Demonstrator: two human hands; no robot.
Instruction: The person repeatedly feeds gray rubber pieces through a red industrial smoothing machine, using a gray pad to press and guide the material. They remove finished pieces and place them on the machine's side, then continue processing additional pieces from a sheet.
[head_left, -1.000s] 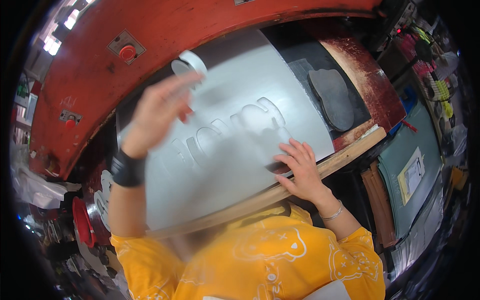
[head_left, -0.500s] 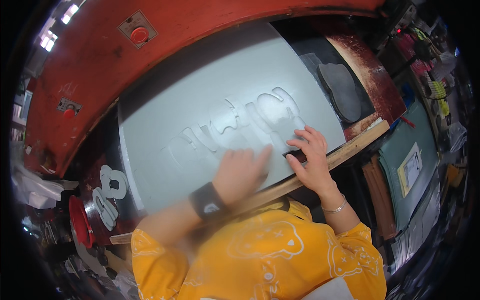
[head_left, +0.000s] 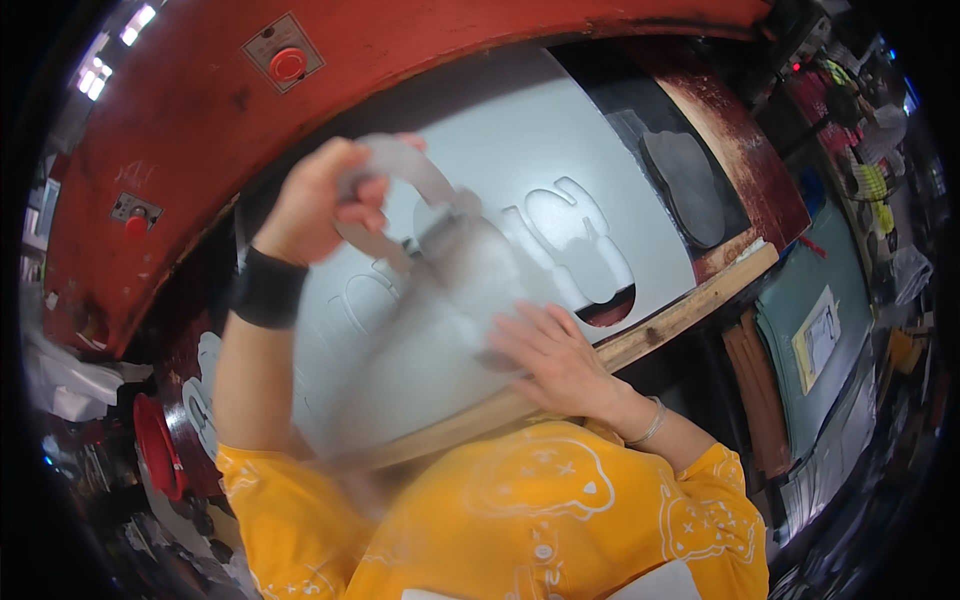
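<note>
My left hand [head_left: 335, 195] is raised over the far left part of a pale grey sheet [head_left: 500, 130], its fingers closed round a curved, cut-out grey piece [head_left: 405, 162]. The piece bends like a horseshoe and is smeared by motion. My right hand [head_left: 555, 360] lies palm down near the sheet's front edge, fingers stretched out and slightly blurred. Cut outlines of curved shapes run across the sheet. At its right end a dark gap [head_left: 608, 308] opens beside one outline [head_left: 605, 270]. The raised piece and blur hide some of the middle cuts.
A red machine body with a push button [head_left: 288, 65] rises behind the sheet. To the right lies a dark sole-shaped pad [head_left: 684, 185]. A wooden strip [head_left: 690, 308] borders the front. Loose cut pieces [head_left: 200, 410] and a red ring-shaped thing [head_left: 160, 445] are at left.
My left hand has risen from the sheet's middle to the far left, now with the curved grey piece. My right hand has moved left and nearer, uncovering the dark gap.
</note>
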